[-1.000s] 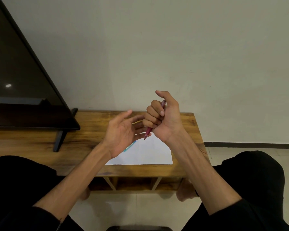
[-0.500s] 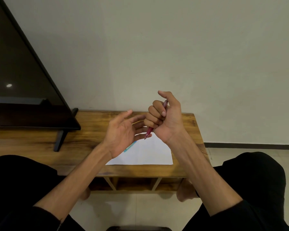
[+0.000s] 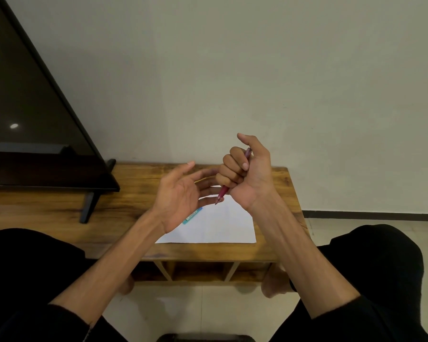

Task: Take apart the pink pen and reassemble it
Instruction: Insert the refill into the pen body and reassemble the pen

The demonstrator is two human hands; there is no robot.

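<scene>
Barely any motion since the earlier frames: right hand (image 3: pixel 245 174) stays fisted round the pink pen (image 3: pixel 222 192), left hand (image 3: pixel 181 193) stays spread, palm up, just beside its tip. Pen held above the white paper (image 3: pixel 220 225), tip down, slightly tilted. Best next: left fingers pinch the tip section, twist gently, catching loose parts. Pen slim, dark pink.

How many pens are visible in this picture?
2. The pink pen is in the right hand, tip down. A teal pen lies on the white paper, partly hidden behind the left hand.
</scene>
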